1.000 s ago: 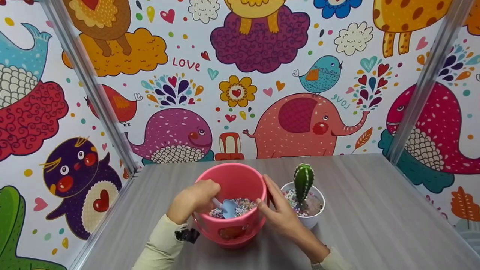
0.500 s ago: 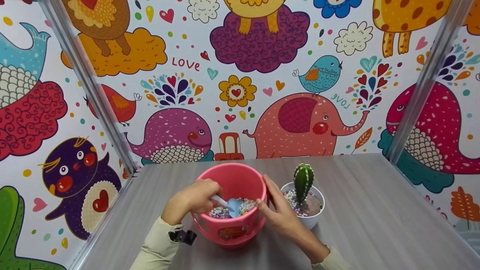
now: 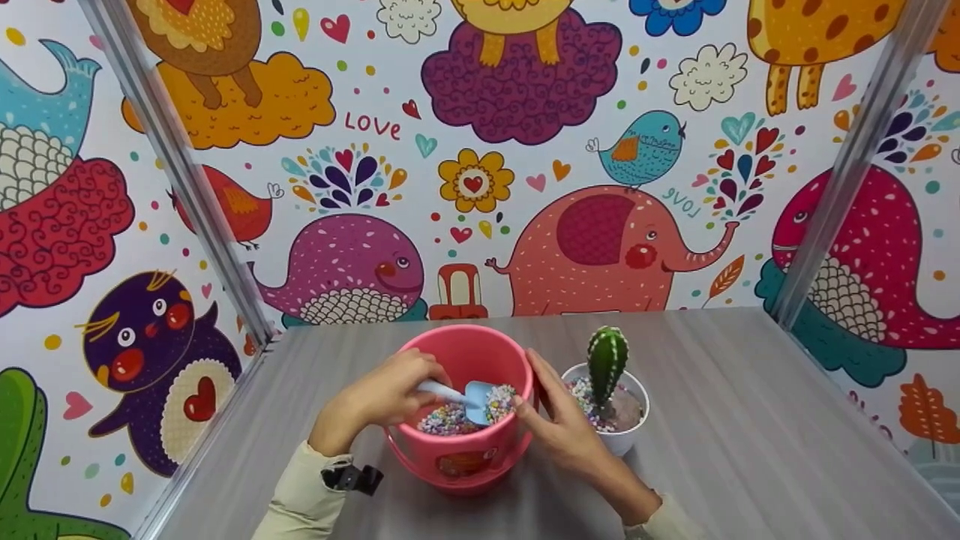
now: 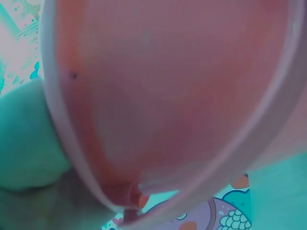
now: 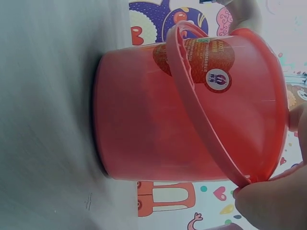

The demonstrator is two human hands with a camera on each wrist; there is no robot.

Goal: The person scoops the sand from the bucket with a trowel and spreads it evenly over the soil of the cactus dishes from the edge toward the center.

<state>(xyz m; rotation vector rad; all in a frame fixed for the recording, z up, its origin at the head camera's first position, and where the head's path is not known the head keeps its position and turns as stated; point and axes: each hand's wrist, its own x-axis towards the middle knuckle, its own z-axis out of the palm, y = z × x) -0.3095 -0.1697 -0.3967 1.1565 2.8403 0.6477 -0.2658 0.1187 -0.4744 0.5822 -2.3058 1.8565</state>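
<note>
Gripping blue scoop inside pink bucket, left hand at one side, right hand spread against the other

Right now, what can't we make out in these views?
- Floor of bucket: head view, under beads.
- Handle end of scoop: head view, hidden by left hand.
- Lower left of white pot: head view, behind right hand.
- Fine print of label: right wrist view, too small.

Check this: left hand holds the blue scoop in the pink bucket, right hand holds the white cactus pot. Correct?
One slip: the right hand holds the pink bucket by its rim, not the white cactus pot, as the head view shows. The left hand does hold the blue scoop in the bucket.
</note>
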